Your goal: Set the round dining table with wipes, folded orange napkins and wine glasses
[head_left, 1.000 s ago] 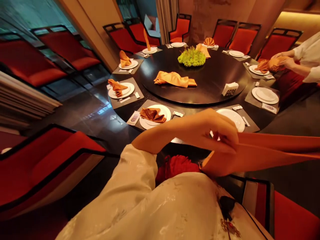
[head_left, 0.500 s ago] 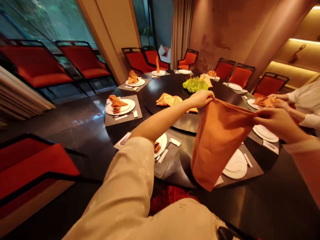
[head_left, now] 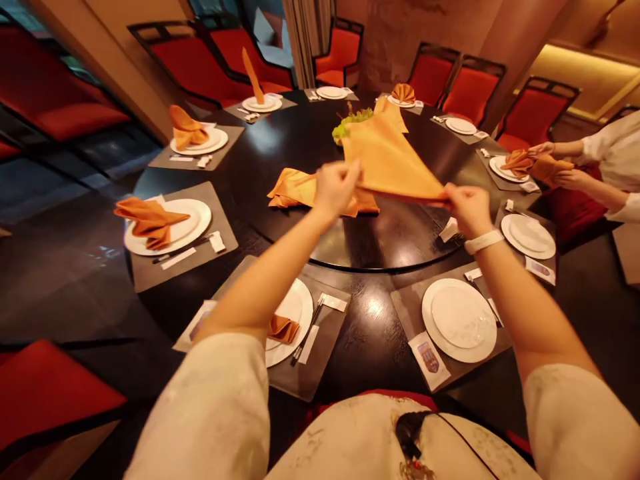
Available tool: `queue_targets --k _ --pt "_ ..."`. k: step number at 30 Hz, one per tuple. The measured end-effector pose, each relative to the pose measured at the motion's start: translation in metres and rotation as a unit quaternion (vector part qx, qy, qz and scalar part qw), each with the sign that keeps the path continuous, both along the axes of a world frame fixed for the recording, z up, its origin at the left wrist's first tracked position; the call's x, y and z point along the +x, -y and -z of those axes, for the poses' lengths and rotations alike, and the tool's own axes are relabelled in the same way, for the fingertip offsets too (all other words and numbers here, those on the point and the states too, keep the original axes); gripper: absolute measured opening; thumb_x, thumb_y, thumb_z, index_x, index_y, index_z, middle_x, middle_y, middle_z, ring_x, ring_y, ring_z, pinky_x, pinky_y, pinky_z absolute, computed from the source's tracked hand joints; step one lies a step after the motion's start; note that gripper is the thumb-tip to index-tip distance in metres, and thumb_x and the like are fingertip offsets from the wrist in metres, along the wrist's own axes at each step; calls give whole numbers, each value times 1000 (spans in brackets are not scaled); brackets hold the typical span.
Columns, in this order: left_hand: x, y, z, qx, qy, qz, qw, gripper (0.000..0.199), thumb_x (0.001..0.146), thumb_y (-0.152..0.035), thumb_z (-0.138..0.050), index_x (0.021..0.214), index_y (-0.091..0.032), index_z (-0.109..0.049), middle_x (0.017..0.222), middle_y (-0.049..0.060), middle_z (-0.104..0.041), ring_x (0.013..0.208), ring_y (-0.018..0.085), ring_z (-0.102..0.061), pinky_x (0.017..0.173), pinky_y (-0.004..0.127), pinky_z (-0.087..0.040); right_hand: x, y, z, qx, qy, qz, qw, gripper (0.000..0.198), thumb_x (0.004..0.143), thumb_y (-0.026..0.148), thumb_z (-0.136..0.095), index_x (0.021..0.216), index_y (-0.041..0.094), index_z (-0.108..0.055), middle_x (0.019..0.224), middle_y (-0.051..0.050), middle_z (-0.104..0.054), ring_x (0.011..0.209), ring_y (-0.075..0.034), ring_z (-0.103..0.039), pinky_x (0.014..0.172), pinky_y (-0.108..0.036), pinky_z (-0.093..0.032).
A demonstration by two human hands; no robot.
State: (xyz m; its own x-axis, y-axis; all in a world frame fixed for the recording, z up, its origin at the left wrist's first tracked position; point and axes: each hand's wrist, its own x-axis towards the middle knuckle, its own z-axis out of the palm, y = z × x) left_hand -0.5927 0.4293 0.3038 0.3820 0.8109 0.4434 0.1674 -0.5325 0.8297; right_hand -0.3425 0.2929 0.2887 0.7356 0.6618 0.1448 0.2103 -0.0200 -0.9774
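An orange cloth napkin [head_left: 390,157] is stretched between my two hands above the dark turntable [head_left: 370,243]. My left hand [head_left: 337,187] is closed on one corner and my right hand [head_left: 467,203] pinches another, with the cloth's edge taut between them. The rest of it spreads away from me over the turntable. Behind my left hand lie more orange napkins [head_left: 293,187], partly hidden by it. Beyond the stretched cloth, a green plant centrepiece [head_left: 345,127] shows in part.
Place settings ring the round table, among them white plates [head_left: 460,320] nearest my right arm and a folded napkin on a plate [head_left: 155,223] at left. At right, another person's hands [head_left: 560,163] hold an orange napkin. Red chairs [head_left: 537,113] stand around.
The napkin hung down in front of me; now it is swung up and away over the turntable, still in both hands. My view has shifted down and closer to the table.
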Motion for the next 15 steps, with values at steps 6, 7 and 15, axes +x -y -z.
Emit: queue_targets --k 6,7,15 --pt "-3 20 192 -263 -149 -22 953 14 79 -21 -67 89 -14 -74 101 10 -76 98 24 -68 92 33 -50 -15 17 161 -198 -259 -10 945 35 63 3 -72 87 18 -51 55 6 -56 49 -9 -53 52 -19 -49" --pt "-6 24 211 -279 -159 -25 947 17 78 -19 -68 93 -13 -74 102 11 -75 99 25 -68 93 34 -51 -17 22 178 -219 -284 -24 933 40 62 1 -72 88 20 -47 58 5 -59 52 -10 -58 54 -20 -52" --pt "-33 38 290 -516 -107 -17 850 114 68 -11 -78 159 -20 -9 119 18 -66 89 21 -69 80 38 -57 -6 33 244 -334 -372 -153 852 53 59 -4 -73 96 20 -43 75 -1 -67 60 -14 -67 55 -23 -57"
